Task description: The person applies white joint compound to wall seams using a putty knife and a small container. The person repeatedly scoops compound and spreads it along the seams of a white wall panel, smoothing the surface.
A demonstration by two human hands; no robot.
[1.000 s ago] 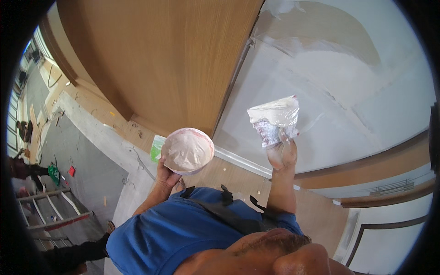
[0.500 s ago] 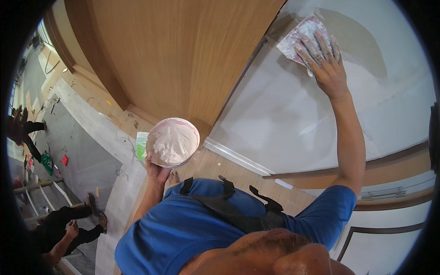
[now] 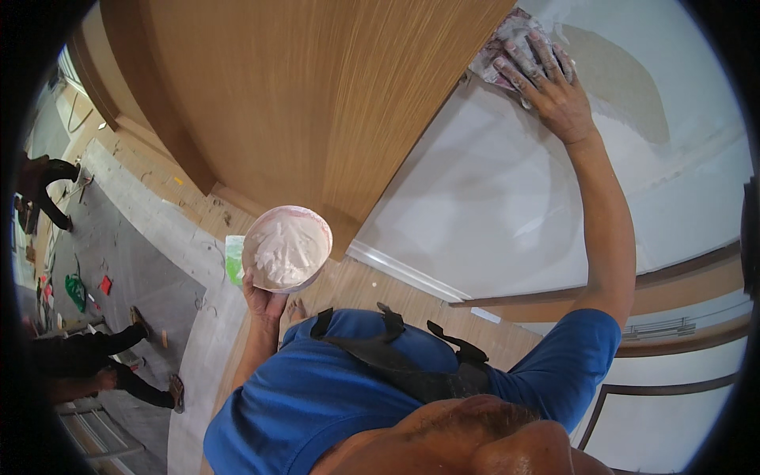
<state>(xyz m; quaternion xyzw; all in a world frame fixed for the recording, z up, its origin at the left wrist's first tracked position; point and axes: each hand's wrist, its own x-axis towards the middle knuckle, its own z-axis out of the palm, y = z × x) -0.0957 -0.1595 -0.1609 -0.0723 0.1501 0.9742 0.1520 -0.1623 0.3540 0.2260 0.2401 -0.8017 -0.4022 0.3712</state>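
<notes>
My left hand (image 3: 264, 302) grips a round bowl (image 3: 327, 255) from below and beside its near edge. Pale pinkish filler paste (image 3: 286, 247) lies heaped inside it. A green-and-white flat piece (image 3: 234, 260) sticks out on the bowl's left; how it is held is hidden. High on the right, my right hand (image 3: 554, 93) presses a paste-smeared putty spreader (image 3: 516, 33) flat against the white wall (image 3: 507, 190), its fingers whitened and lying over the blade. The spreader's far edge meets the brown wood panel (image 3: 372, 87). A darker beige patch (image 3: 617, 75) marks the wall right of the hand.
A white skirting board (image 3: 404, 271) runs along the wall's foot. On the left, two other people in dark clothes stand on grey floor covering (image 3: 158, 293), near a green bag (image 3: 75, 292), a red item (image 3: 105, 283) and a metal ladder-like frame (image 3: 99, 434).
My right hand has slid the spreader up and left along the wall to the wood panel's edge. The bowl has shifted slightly left. The people on the left have moved.
</notes>
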